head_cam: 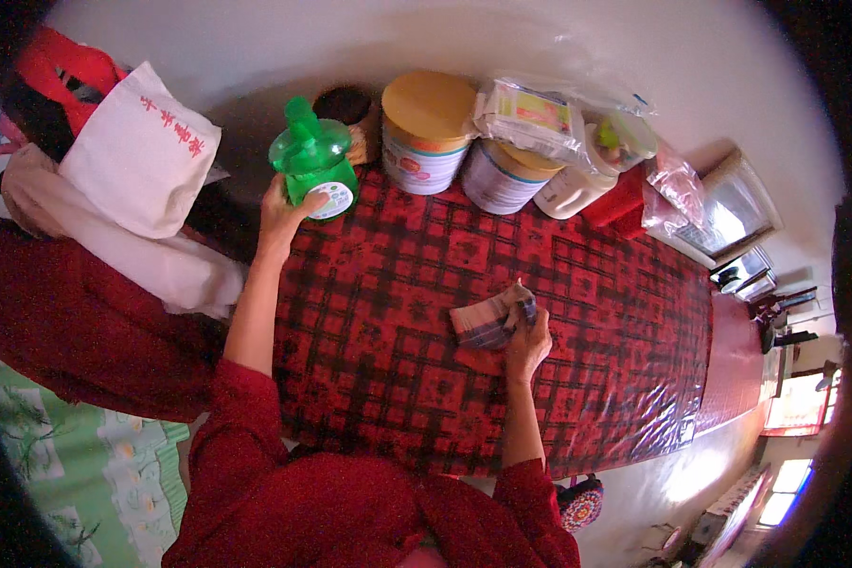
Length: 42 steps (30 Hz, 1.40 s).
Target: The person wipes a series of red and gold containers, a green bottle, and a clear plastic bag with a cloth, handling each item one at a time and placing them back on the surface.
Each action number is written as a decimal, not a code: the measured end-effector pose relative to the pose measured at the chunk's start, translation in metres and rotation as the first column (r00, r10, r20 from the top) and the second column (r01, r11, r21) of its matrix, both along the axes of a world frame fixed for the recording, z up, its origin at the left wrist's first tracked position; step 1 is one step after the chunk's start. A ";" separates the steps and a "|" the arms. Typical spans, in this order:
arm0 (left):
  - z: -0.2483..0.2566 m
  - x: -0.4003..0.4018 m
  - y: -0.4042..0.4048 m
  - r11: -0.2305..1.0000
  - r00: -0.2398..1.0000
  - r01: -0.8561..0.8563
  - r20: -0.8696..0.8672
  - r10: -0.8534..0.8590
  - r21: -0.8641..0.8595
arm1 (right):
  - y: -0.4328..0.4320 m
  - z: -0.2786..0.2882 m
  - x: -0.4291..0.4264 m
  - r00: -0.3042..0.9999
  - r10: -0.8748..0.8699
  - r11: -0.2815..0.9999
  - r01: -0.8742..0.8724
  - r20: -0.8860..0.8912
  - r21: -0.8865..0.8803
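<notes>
My left hand [289, 211] is closed around the lower part of a green translucent plastic bottle [312, 163] with a white round label, at the back left of the table. My right hand [529, 344] grips a plaid cloth [488, 321] over the middle of the table, its free part spread to the left of my fingers. Beneath both lies a red and black checked tablecloth [412, 284] with a glossy surface. Just behind the bottle is a dark-topped round container [342, 106]; whether they touch cannot be told.
Two cans with tan lids [427, 113] [509, 177] line the wall, a plastic-wrapped packet [532, 113] on the right one. Farther right are a white jug [574, 190], a red box [618, 202] and a framed mirror [728, 209]. A white cloth bag [145, 153] is at left.
</notes>
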<state>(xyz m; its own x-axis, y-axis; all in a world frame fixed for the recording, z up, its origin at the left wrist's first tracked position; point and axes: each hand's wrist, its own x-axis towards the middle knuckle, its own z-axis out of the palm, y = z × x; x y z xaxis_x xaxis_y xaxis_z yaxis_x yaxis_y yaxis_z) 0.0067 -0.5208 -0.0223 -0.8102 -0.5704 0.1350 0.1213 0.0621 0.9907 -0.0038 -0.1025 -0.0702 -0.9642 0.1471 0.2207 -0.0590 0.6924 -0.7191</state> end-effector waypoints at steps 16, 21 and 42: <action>0.040 -0.082 0.125 0.958 0.979 -0.046 -0.177 0.099 0.283 | 0.001 -0.010 -0.002 0.988 0.028 0.998 -0.019 -0.149 0.061; 0.048 -0.110 0.117 0.918 0.999 -0.001 -0.045 0.021 0.395 | 0.003 -0.012 -0.001 0.990 0.030 0.999 -0.029 -0.138 0.014; 0.061 -0.124 0.125 0.715 0.979 -0.121 -0.038 0.202 0.689 | 0.007 -0.018 -0.002 0.997 0.018 0.995 -0.011 -0.071 0.095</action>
